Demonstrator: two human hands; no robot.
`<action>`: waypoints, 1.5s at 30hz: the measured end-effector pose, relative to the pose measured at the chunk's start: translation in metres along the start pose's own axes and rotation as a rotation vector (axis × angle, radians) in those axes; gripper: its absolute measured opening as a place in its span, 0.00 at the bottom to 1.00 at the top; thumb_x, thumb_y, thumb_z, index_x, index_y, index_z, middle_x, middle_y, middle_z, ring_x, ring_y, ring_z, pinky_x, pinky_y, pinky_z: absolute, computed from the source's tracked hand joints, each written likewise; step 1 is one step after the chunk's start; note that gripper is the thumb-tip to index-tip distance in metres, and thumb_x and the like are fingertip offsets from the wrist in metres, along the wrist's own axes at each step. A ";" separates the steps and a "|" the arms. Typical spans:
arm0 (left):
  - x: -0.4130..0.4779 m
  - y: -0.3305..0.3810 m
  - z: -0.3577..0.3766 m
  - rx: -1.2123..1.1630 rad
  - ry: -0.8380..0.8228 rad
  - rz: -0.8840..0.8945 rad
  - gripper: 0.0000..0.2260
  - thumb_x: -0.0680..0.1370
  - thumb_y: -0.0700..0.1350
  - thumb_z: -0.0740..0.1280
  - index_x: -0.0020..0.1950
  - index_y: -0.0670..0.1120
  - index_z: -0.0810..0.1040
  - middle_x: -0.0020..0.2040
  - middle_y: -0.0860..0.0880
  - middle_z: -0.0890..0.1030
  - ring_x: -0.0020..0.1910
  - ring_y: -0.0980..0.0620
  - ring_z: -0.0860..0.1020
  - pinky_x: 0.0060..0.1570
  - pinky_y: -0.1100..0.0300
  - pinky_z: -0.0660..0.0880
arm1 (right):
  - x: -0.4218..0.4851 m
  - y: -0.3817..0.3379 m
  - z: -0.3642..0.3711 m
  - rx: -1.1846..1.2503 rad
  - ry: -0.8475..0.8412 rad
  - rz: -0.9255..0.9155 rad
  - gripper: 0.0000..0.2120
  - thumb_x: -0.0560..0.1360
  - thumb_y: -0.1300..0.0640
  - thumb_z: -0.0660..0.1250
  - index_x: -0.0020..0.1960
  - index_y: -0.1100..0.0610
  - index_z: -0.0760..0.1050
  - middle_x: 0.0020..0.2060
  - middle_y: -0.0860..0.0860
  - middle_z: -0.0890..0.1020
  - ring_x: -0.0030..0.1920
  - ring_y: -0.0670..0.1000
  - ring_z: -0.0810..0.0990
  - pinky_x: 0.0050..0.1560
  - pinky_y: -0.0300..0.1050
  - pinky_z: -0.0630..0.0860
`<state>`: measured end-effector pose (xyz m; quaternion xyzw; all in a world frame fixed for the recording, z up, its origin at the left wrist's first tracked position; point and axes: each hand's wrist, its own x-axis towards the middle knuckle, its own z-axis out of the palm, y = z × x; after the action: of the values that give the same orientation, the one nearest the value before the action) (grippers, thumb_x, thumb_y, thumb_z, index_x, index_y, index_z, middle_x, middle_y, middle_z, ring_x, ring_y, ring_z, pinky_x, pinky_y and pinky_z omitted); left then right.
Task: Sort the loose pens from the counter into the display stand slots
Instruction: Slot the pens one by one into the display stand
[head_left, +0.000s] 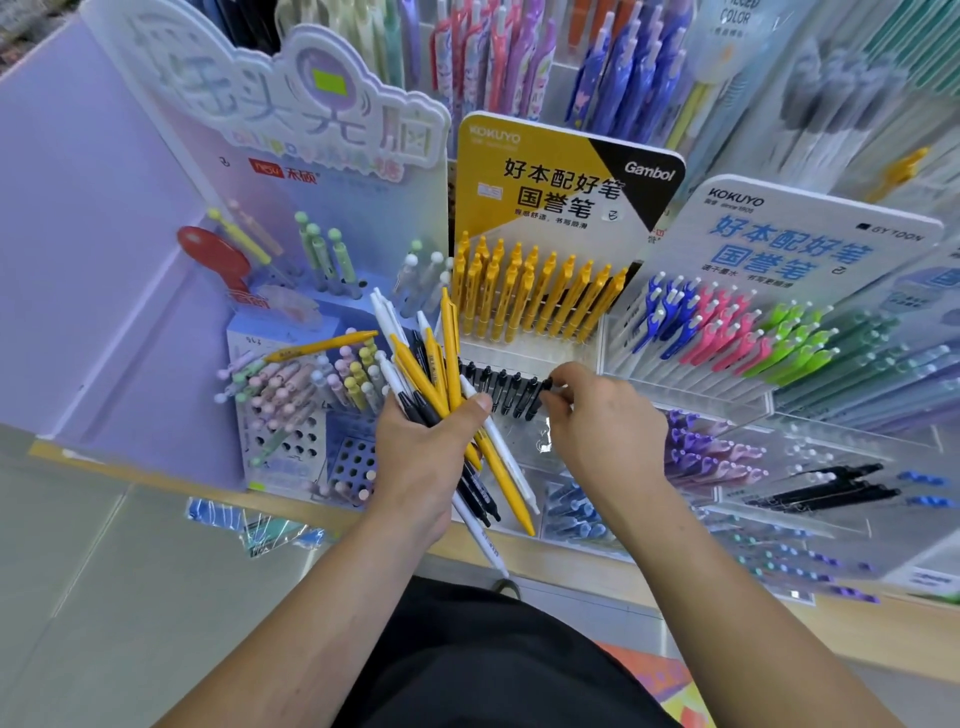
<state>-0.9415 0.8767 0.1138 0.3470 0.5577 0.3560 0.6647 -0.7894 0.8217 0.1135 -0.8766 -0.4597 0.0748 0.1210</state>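
My left hand grips a fanned bundle of loose pens, yellow, white and black ones, in front of the yellow display stand. That stand holds a back row of yellow pens and a front row of black pens. My right hand pinches the top of a black pen at the right end of the black row. One yellow pen lies across the pastel stand at the left.
A pastel stand with hole slots and pink, green and yellow pens stands at the left. At the right a clear stand holds blue, pink and green pens. Trays of purple, blue and black pens sit below it. A plastic packet lies at the counter edge.
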 end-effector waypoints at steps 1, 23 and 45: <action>0.001 0.000 0.000 -0.008 -0.001 0.000 0.24 0.73 0.41 0.81 0.64 0.50 0.75 0.55 0.56 0.84 0.55 0.59 0.80 0.68 0.51 0.71 | 0.001 -0.001 -0.001 -0.008 -0.016 0.014 0.07 0.82 0.48 0.64 0.55 0.48 0.78 0.44 0.50 0.86 0.45 0.60 0.82 0.37 0.46 0.74; -0.011 0.010 0.010 -0.013 -0.006 0.050 0.19 0.73 0.41 0.81 0.60 0.45 0.78 0.41 0.54 0.87 0.47 0.55 0.87 0.63 0.47 0.80 | -0.069 -0.017 -0.042 1.146 -0.299 0.320 0.06 0.80 0.60 0.70 0.56 0.58 0.82 0.41 0.56 0.87 0.38 0.55 0.87 0.30 0.49 0.81; -0.015 -0.026 -0.035 0.136 0.044 0.027 0.13 0.76 0.40 0.78 0.56 0.45 0.79 0.42 0.48 0.86 0.44 0.43 0.87 0.60 0.41 0.81 | -0.085 0.039 0.014 0.341 0.031 0.053 0.04 0.74 0.56 0.76 0.47 0.56 0.84 0.28 0.49 0.82 0.34 0.55 0.82 0.38 0.50 0.78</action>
<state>-0.9761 0.8527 0.0937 0.3909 0.5904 0.3336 0.6224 -0.8102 0.7327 0.0907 -0.8563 -0.4149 0.1412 0.2732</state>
